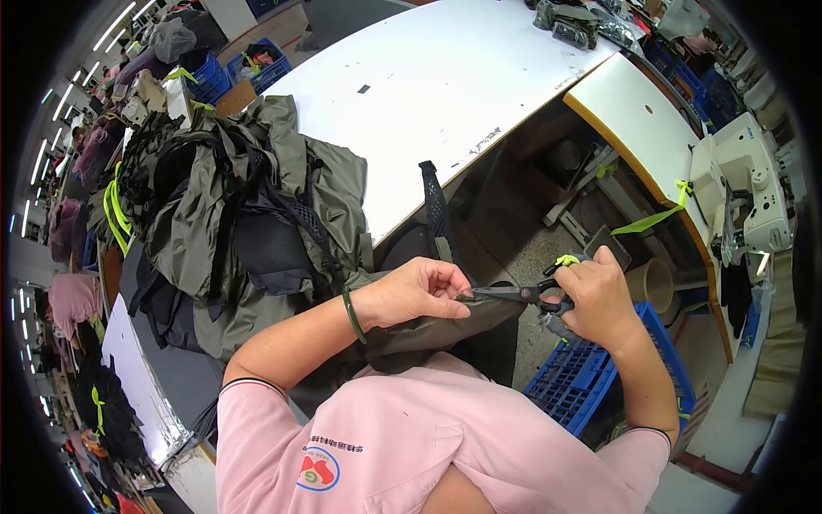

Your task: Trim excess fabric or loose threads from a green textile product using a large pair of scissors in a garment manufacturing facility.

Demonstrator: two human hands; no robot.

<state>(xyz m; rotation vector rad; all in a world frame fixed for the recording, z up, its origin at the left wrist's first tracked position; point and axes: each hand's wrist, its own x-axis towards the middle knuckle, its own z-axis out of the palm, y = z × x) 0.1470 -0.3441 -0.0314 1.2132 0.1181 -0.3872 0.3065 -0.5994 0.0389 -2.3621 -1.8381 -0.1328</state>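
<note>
My right hand is closed round the handles of dark scissors, whose loops are wrapped with grey and yellow-green cloth. Their blades point left, with the tips at the fingers of my left hand. That hand pinches the edge of olive-green fabric, which lies across my lap. Whether the blades are cutting anything is too small to tell. To the left, a large heap of olive and black sewn pieces with mesh panels lies on the table. A black mesh strap stands up beyond my left hand.
A white table stretches ahead. On the right stands a sewing machine on a white-topped stand, with a yellow-green strip hanging there. A blue crate sits on the floor by my right arm. Packed bundles lie far off.
</note>
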